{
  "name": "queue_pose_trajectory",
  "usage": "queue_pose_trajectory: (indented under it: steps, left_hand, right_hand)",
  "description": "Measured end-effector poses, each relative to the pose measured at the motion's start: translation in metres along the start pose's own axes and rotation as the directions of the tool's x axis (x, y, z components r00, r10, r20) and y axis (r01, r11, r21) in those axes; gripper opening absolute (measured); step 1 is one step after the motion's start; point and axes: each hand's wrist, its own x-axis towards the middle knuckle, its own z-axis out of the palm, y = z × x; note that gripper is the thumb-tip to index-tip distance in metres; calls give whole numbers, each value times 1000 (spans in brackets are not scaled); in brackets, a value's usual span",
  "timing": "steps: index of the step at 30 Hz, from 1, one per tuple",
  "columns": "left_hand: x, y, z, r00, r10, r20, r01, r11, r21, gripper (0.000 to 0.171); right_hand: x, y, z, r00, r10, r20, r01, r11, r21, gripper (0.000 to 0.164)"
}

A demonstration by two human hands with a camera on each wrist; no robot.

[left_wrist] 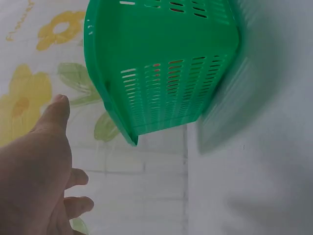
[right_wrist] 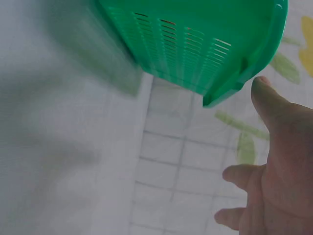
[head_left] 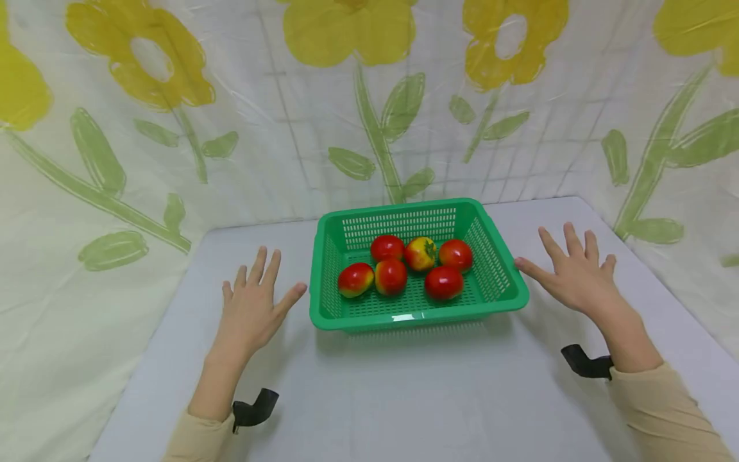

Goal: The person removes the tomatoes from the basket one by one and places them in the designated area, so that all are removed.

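A green plastic basket (head_left: 404,319) with slotted walls stands on the white table, holding several red and yellow fruits (head_left: 444,283) that look like mangoes or apples; their exact kind is unclear. My left hand (head_left: 248,314) is spread to the left of the basket, its thumb pointing at the rim with a small gap. On the other side, my right hand (head_left: 577,276) is spread with its thumb tip close by the right rim; whether it touches is hard to tell. Both hands hold nothing. In the wrist views, the basket's side walls (left_wrist: 166,93) (right_wrist: 190,44) rise beside the thumbs.
The white table (head_left: 404,398) runs under the basket and both arms. Behind it hangs a pale curtain (head_left: 242,160) printed with yellow flowers and green leaves. A black wrist mount (head_left: 254,409) sits on the left wrist, another black mount (head_left: 586,362) on the right.
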Motion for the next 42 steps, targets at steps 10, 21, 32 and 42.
queue_pose_trajectory:
  steps: [10, 21, 32, 42]
  left_hand:
    - [-7, 13, 12, 994, 71, -82, -88, 972, -217, 79]
    - [-15, 20, 29, 992, 79, -98, -114, 888, -445, 74]
    - [-18, 22, 42, 985, 140, -98, -170, 847, -504, 55]
    - [-14, 25, 50, 988, 131, -88, -158, 833, -531, 52]
  right_hand:
    - [-7, -16, 7, 968, -96, -231, 125, 986, 114, 85]
    - [-16, -41, 9, 882, -132, -452, 274, 924, 266, 61]
    - [-21, -72, 26, 802, -260, -538, 454, 850, 266, 39]
    - [-16, -85, 29, 905, -260, -336, 404, 770, 494, 36]
